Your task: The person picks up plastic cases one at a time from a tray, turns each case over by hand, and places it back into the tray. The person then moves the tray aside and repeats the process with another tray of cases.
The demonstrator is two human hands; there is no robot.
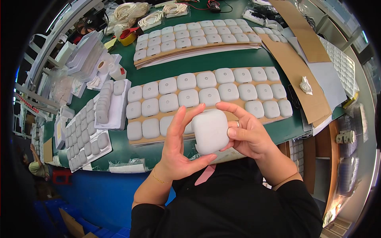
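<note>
A light grey, rounded-square plastic case [211, 131] is held up in front of my body, above the near row of similar cases. My right hand [250, 133] grips its right side, thumb on the face and fingers behind. Around its left side curves my left hand [176, 144], with the thumb along the lower edge and the fingertips by the upper left corner. Behind my hands, rows of grey cases [186, 81] lie on a brown cardboard sheet [156, 140]. My hands hide part of the nearest row.
Farther back, more grey cases stand on stacked cardboard [198, 47] on the green table [166, 63]. At left are white trays [124, 107] of cases and a tape dispenser [129, 37]. Cardboard strips [295, 75] lie at right; cable coils [152, 19] sit at the back. Another person [38, 166] is far left.
</note>
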